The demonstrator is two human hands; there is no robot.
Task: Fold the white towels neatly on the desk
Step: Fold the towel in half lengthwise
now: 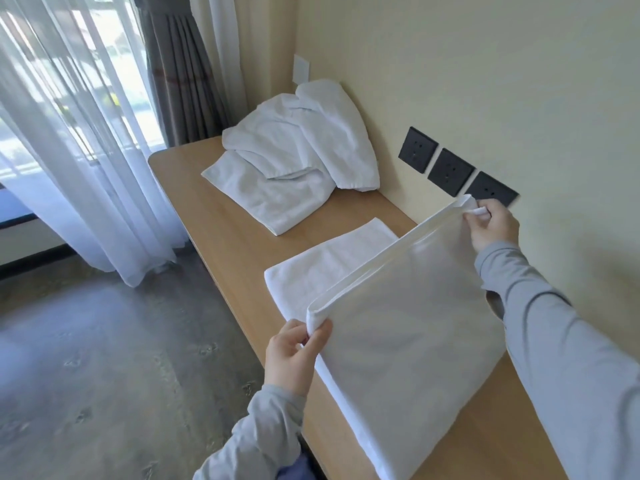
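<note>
I have the towel (408, 341) lifted by its top edge, doubled over, with its lower part trailing on the desk (214, 230) toward six o'clock. My left hand (294, 355) pinches the near corner between thumb and fingers; my right hand (491, 226) pinches the far corner up at one o'clock, close to the wall. Both hands are closed on cloth, neither spread flat.

At ten o'clock from the held towel lies a folded towel (329, 261), flat on the desk, and the one I hold overlaps its near side. Farther off, at eleven o'clock, the heap (294, 161) of unfolded towels is bunched against the wall.

What could go wrong, as I judge it:

- The two layers at the top edge look only roughly matched. If I lay it down like this, the fold may come out skewed.
- The hanging part runs close to the desk's front edge near my left sleeve. If I let it slacken, it could slide off toward the floor.
- Swinging it forward to ten o'clock could drag or rumple the folded towel.
- My right hand sits just beside the sockets (450, 168). I doubt that matters, but the cloth could brush the wall.
</note>
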